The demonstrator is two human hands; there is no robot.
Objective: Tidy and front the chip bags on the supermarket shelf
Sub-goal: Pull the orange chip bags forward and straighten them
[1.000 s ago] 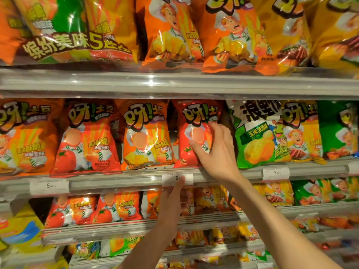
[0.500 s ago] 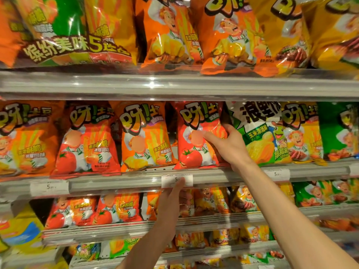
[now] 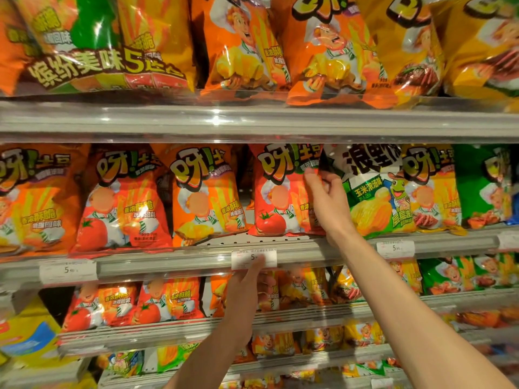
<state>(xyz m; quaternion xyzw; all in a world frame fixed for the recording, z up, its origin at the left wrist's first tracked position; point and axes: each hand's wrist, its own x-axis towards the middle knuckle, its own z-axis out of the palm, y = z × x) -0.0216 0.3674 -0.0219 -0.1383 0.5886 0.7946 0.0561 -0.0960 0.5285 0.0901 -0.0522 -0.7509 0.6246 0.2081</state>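
Place: supermarket aisle, with metal shelves [image 3: 168, 265] that are carrying rows of chip bags on several levels.

Right hand: the right hand [image 3: 327, 203] is reaching up to the middle shelf. It is gripping the right edge of the red tomato bag [image 3: 276, 192], with the thumb on the front and the other fingers going behind, so it is closed on the bag.

Right arm: it is stretching long from the lower right, and the wrist is crossing over the shelf rail.

Left hand: the left hand [image 3: 247, 290] is resting lower, with a fingertip touching the price tag [image 3: 253, 259] on the rail. It is holding nothing; the fingers are loosely together.

Task thing: the red tomato bag is standing upright on the middle shelf, between the orange bag [image 3: 205, 192] on its left and the green and white bag [image 3: 373, 192] on its right. A gap is showing between the tomato bag and the orange bag.

Step in hand, as I judge: the person is pulling the tomato bag forward and turning it straight to face the aisle.

How to do it well: I think the grip should be soft, because the bag is full of air and the chips are breaking easily. It is better to slide the bottom to the rail and not to push the neighbour bag.

Other shelves: big orange and yellow bags [image 3: 323, 51] are leaning above.
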